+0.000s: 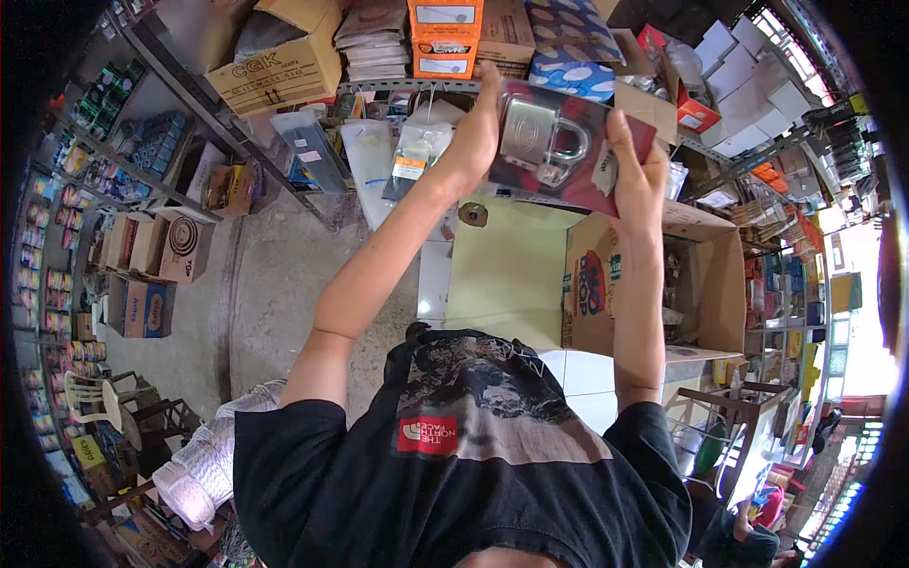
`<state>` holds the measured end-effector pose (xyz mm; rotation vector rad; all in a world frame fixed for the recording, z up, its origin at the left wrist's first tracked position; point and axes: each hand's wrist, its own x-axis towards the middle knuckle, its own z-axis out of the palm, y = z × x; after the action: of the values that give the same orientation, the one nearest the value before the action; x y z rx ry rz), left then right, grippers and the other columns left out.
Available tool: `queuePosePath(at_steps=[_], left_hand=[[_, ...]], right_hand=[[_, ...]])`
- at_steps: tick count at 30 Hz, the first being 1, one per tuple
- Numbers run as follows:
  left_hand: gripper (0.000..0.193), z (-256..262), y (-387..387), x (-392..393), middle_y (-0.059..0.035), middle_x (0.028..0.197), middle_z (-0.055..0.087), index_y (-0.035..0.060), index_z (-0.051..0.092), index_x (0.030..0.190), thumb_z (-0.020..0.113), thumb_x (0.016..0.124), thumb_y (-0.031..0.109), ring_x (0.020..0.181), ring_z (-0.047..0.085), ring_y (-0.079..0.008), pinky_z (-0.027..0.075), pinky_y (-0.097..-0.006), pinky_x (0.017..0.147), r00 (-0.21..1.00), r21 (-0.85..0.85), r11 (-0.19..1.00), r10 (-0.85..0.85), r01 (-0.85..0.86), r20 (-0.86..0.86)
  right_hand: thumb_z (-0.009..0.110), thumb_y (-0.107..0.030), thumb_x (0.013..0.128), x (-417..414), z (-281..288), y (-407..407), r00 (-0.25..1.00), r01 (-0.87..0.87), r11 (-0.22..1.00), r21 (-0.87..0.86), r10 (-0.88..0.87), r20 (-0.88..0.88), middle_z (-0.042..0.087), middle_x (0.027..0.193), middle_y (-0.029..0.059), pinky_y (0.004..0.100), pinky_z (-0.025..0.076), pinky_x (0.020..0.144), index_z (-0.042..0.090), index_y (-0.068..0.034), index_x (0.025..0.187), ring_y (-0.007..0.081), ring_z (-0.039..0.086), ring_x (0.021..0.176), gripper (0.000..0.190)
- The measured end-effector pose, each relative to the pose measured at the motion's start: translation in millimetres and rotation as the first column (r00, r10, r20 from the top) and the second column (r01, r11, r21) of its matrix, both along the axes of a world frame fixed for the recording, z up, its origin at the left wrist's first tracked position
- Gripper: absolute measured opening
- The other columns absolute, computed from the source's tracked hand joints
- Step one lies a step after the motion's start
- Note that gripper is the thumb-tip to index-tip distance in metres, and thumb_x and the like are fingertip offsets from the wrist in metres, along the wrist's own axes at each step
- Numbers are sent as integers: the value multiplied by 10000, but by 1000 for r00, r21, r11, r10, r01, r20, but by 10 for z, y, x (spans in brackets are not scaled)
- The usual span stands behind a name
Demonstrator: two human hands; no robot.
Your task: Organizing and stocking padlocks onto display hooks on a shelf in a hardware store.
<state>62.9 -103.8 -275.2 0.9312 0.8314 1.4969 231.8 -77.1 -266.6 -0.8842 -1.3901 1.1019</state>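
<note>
Both of my hands are raised in front of the shelf, with a flat dark-red pack (525, 184) between them. Its face shows a silver padlock with a curved shackle, under what looks like shiny clear plastic; I cannot tell whether the padlock is real or printed. My left hand (472, 142) holds the pack's left edge, fingers pointing up. On the right edge, my right hand (639, 177) grips it with the thumb along the front and the fingers hidden behind. The pack is tilted, its right side lower.
A perforated metal shelf edge (355, 88) carries cartons, an orange box (446, 35) and stacked packets (373, 42). Plastic-bagged goods (419, 160) hang below it. An open carton (717, 284) stands at right, white rope (213, 447) at lower left. Another person (738, 532) is at lower right.
</note>
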Motion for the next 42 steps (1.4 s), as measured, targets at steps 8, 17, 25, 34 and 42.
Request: queuePosePath(at_steps=[8,17,25,34,42], left_hand=[[902,-144,-36,39,-187,1058,581,19,492,1099,235,767,817,1033,583,-332,467,-486,886,867,-44,949,-264,311,423],[885,-132,9,223,-281,1220,459,78,405,1270,277,769,795,1163,432,-477,350,-631,968,579,316,921,-388,226,717],[750,-120,24,331,-222,1223,454,137,436,1232,343,790,736,1175,424,-448,320,-678,955,567,285,943,-330,169,755],[661,-201,19,402,-190,1216,461,136,435,1231,454,760,599,1141,449,-386,331,-632,959,518,284,946,-323,155,792],[658,-208,43,377,-197,1144,493,141,420,1228,445,768,613,1095,484,-378,363,-622,932,543,276,944,-329,181,772]], right_hand=[[692,-65,694,49,12,-93,838,-160,455,876,-406,364,646,795,78,287,507,570,674,-59,920,201,636,658,227],[654,-111,598,-66,-159,-268,746,-368,334,868,-451,490,633,1073,86,386,490,898,667,-53,997,251,596,1044,404],[614,-94,639,-99,-135,-266,723,-394,430,812,-401,563,600,1165,98,402,429,976,635,-27,1066,255,547,1131,432],[606,-88,648,-88,-181,-292,675,-428,483,764,-391,626,562,1229,106,400,393,1010,588,-20,1141,247,511,1180,499],[626,-70,645,-122,-130,-284,658,-435,532,727,-364,659,532,1263,126,404,390,1012,546,-25,1202,266,484,1206,564]])
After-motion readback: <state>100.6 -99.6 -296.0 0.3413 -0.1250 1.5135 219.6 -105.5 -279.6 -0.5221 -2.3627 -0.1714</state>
